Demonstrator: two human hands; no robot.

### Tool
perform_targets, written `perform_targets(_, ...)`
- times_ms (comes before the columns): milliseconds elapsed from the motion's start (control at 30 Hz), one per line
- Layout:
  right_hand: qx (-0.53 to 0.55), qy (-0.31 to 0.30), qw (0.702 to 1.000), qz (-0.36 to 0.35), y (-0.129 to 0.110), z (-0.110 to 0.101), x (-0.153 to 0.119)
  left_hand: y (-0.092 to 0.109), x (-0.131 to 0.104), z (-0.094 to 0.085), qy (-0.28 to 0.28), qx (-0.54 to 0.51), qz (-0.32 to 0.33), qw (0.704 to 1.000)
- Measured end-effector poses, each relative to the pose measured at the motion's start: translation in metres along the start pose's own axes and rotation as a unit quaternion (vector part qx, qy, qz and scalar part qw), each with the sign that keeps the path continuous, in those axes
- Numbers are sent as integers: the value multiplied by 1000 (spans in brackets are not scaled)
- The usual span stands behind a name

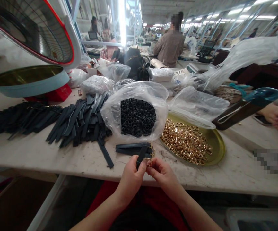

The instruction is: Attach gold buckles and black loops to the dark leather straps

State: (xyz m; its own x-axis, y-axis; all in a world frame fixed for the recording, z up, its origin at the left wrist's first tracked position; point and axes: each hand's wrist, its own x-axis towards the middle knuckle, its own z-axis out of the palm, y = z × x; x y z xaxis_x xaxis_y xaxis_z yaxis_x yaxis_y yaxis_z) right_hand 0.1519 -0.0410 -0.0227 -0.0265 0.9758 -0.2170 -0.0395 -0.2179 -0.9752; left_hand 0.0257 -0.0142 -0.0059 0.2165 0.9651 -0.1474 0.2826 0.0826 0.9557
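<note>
My left hand [133, 170] is closed on a short dark strap [142, 154], held over the table's front edge. Between thumb and fingers, my right hand [161, 171] pinches a small gold buckle [149, 161] at the strap's end. Whether the strap passes through the buckle is hard to make out. Just beyond my hands lie several dark straps with gold buckles [129, 148]. Behind these, an open clear plastic bag [110, 110] holds many small black loops [137, 117]. To the right, gold buckles [184, 139] are heaped in a shallow gold-coloured dish [219, 149].
Piles of dark straps [78, 120] cover the table's left side. A fan [38, 32] and a round pan on a red base [28, 81] stand behind them. Plastic bags [199, 99] and a dark handle-like object [245, 107] lie at right. Another person's hand [277, 117] shows at far right.
</note>
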Motion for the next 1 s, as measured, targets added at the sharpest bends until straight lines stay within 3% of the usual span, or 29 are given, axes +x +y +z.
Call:
perform_targets(133,83,-59,993,57,1,3,-4,1,-3,-9,-42,59,29,997)
perform_targets(300,-92,-94,991,20,0,-5,-14,6,3,-29,-158,126,48,978)
perform_targets(400,-140,-111,984,-1,-4,-8,-22,3,0,-30,-218,34,-26,975)
perform_targets(500,-140,-114,983,-29,-7,-6,-30,-5,-9,-23,-224,-108,-115,962)
perform_targets(667,-47,-150,987,-29,-12,-3,-35,-5,-20,-14,-252,-348,-258,865)
perform_targets(800,-10,-125,992,-4,-12,-6,-33,4,-20,-18,-241,-374,-272,853)
perform_targets(867,8,-129,992,9,-10,-7,-33,6,-19,-21,-262,-371,-276,847)
perform_targets(1000,-116,-110,986,-51,-6,-9,-33,0,-18,-23,-312,-357,-318,821)
